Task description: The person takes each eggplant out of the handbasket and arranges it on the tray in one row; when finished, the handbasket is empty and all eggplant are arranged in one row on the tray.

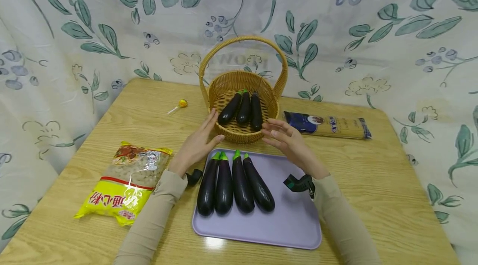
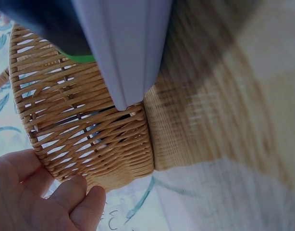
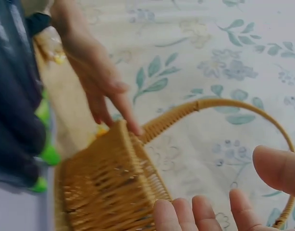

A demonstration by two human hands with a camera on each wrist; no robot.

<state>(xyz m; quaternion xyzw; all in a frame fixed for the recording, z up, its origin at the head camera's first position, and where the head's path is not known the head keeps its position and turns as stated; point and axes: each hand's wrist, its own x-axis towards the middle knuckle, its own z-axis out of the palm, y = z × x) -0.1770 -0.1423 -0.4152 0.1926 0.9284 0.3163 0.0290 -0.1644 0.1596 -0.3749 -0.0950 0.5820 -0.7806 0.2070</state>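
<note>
A round wicker basket (image 1: 239,135) with a tall arched handle stands at the back of the table, with 3 eggplants (image 1: 244,108) lying inside. At its left rim my left hand (image 1: 198,142) rests with fingers extended; the left wrist view shows the fingertips (image 2: 92,207) against the weave. My right hand (image 1: 289,142) is by the basket's right front rim, fingers fairly straight and thumb apart. In front, a lilac tray (image 1: 291,223) bears several larger eggplants (image 1: 242,186) side by side, green stem ends toward the basket.
On the left lies a yellow bag of pasta (image 1: 123,182). A lollipop (image 1: 182,103) lies left of the basket. To the basket's right is a long spaghetti packet (image 1: 328,125). A floral curtain (image 1: 157,28) hangs behind the wooden table (image 1: 373,190).
</note>
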